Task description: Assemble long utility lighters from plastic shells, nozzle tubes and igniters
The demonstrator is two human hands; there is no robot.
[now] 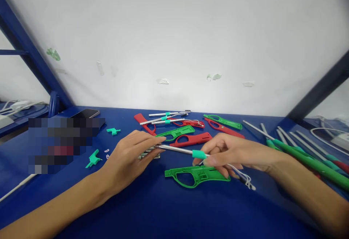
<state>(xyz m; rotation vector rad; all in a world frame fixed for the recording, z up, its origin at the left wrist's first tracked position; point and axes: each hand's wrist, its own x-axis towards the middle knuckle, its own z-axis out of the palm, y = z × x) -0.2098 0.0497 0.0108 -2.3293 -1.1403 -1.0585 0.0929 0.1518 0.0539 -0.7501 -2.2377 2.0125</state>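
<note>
A thin metal lighter tube (176, 148) with a green collar (199, 154) is held between my two hands above the blue table. My left hand (131, 152) pinches its left end. Around the collar's right side my right hand (222, 152) is closed, thumb and fingers on the rod. White wires (245, 179) trail from beneath that hand. Just below lies a green lighter casing half (195, 176), open side up, partly covered by my right fingers. Under my left hand some small metal parts (154, 156) show, mostly hidden.
Green casing halves (180, 133) and red casing halves (197, 138) lie behind my hands, near several metal tubes (166, 114). Assembled long lighters (308, 155) are at the right. Green triggers (94, 158) and a phone (88, 113) are at the left, beside a blurred-out area.
</note>
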